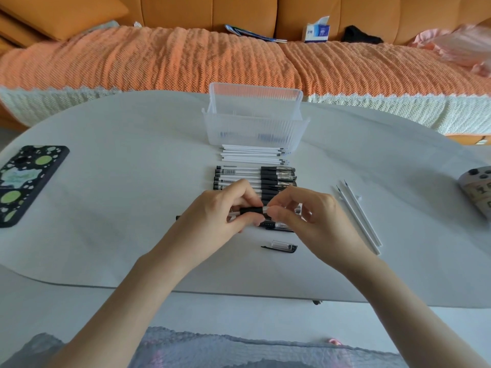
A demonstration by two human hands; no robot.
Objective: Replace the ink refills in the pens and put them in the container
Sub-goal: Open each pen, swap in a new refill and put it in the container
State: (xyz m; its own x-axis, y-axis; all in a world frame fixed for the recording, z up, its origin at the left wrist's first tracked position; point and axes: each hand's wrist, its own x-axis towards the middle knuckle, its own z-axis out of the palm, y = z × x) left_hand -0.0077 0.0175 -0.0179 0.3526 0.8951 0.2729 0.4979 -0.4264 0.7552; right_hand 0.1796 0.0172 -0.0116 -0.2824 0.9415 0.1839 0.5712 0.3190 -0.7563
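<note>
Both hands hold one pen [252, 210] with a black grip over the table's middle. My left hand [220, 211] grips its barrel and my right hand [303, 211] pinches its tip end. A row of black-and-clear pens [255, 176] lies just beyond the hands, partly hidden by them. White refills [252, 155] lie in a stack behind the pens. The clear ribbed container [255, 123] stands behind those, with a few items inside. A loose pen cap [281, 247] lies near my right wrist. Two separate refills [358, 216] lie to the right.
A phone [24, 181] in a patterned case lies at the table's left edge. A small grey device [478, 189] sits at the right edge. An orange sofa [239, 57] with a tissue box [316, 30] runs behind the white table [132, 208].
</note>
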